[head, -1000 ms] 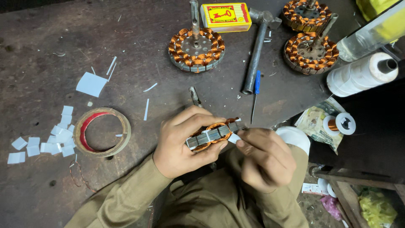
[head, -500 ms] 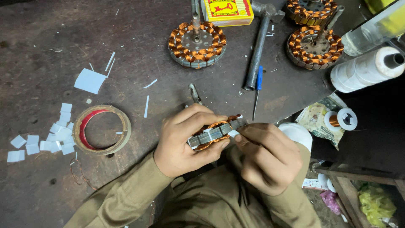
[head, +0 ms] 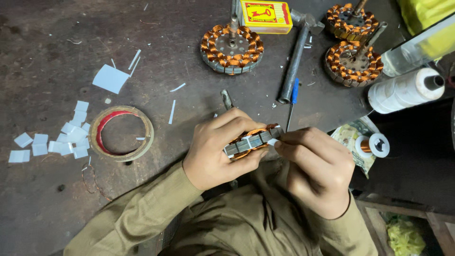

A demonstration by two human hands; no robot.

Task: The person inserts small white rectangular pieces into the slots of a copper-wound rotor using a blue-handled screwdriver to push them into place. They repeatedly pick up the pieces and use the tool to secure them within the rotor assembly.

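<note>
My left hand [head: 215, 149] grips a round stator with copper windings [head: 251, 140], held on edge so its grey laminated rim faces me. My right hand [head: 315, 168] pinches a small white paper slip at the stator's right end, fingertips touching the rim. Both hands hover over the near edge of the dark workbench [head: 57, 57], above my olive sleeves.
Three more wound stators [head: 232, 50] [head: 350, 21] [head: 353, 64] sit at the back. A hammer [head: 296, 57], a blue screwdriver [head: 293, 97], a yellow box [head: 265, 16], a tape ring [head: 122, 132], cut white paper squares [head: 71, 135], a white thread spool [head: 405, 90] and a copper wire reel [head: 372, 144] lie around.
The view has shifted slightly downward. My hands keep the same grip on the stator, with the right fingers working a little at its right end.
</note>
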